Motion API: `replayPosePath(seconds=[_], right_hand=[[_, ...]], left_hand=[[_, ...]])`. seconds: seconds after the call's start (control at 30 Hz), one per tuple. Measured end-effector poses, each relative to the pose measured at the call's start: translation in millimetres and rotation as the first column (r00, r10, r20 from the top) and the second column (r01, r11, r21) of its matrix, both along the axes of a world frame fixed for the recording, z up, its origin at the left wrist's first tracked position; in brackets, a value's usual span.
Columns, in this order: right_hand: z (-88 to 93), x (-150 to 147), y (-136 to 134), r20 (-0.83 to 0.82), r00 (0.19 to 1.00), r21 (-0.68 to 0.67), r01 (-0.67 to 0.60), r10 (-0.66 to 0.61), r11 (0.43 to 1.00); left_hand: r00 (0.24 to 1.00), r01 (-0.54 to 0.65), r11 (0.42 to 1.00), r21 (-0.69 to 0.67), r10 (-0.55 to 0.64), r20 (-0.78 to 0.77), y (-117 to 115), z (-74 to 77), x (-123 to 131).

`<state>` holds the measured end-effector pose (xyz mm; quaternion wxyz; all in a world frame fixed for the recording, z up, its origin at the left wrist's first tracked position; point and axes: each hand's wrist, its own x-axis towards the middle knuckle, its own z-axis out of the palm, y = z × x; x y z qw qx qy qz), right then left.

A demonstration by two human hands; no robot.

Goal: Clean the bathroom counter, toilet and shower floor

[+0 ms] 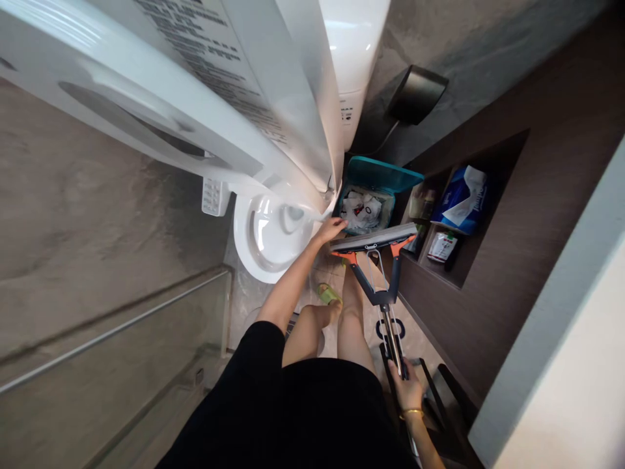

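My right hand (407,385) is wrapped round the metal handle of a sponge mop (385,296). The mop's head is raised, with a grey sponge strip (374,239) and orange end clips on a dark forked frame. My left hand (331,230) reaches to the near left edge of a teal-lidded bin (383,174), just above the left end of the mop head. Its fingers look drawn together at the tips; what they hold, if anything, is too small to make out. Crumpled white paper (361,207) lies inside the bin, whose lid stands up.
Left of the bin is a white toilet (258,264) with its seat and lid raised. A dark cabinet (493,260) on the right has a niche with a blue tissue pack (459,202). A glass panel (146,345) stands at left. A green slipper (328,293) is on my foot.
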<state>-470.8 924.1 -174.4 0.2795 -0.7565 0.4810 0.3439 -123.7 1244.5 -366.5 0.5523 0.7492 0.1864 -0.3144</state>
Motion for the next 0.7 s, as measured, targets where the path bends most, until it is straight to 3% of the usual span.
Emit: replayPosePath(seconds=[0.13,0.3,0.53,0.7], right_hand=[[0.7,-6.9,-4.8,-0.009,1.0,-0.002,0.006,-0.006,1.0],[1.8,-4.1,-4.1,0.009,1.0,-0.003,0.004,-0.004,1.0],[6.3,6.4,-4.9,-0.019,0.998,0.025,-0.064,0.065,0.998],[7.1,4.0,-6.4,-0.028,0.998,0.009,-0.056,0.057,0.998]], left_hand=[[0.992,-0.089,0.995,-0.053,0.093,0.088,27.5,20.1,-37.5],[0.957,0.014,1.0,0.025,-0.021,0.291,37.4,28.6,-62.3],[0.875,0.151,0.956,0.251,-0.247,0.415,21.0,22.4,-50.5],[0.869,0.11,0.958,0.265,-0.222,0.442,0.3,30.9,-28.6]])
